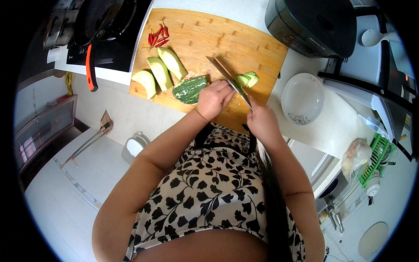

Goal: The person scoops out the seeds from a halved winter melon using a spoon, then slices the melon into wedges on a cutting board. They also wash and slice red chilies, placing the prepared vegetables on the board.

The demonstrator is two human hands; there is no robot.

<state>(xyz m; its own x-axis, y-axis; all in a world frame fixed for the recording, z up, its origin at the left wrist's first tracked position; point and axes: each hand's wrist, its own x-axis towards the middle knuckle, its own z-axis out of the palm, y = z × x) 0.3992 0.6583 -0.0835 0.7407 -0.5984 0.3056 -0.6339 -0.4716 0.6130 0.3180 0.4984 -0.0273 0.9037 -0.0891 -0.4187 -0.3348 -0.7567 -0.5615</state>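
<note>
My right hand [262, 119] grips the handle of a kitchen knife [227, 75], its blade slanting across the wooden cutting board [196, 26]. Just left of the blade, my left hand [215, 97] rests with bent fingers on a vegetable piece that it mostly hides. A dark green, mottled squash piece [190, 89] lies skin up beside that hand. Thin pale-green slices [247, 79] lean together right of the blade. Several pale squash wedges [161, 72] lie at the board's left, with small red chilies [158, 36] above them.
A patterned white bowl [302, 98] stands on the counter right of the board. Behind it is a large black appliance [314, 26]. At the left, a black frying pan [95, 29] with an orange-and-black handle sits on the cooktop [114, 59]. A green rack [374, 160] stands far right.
</note>
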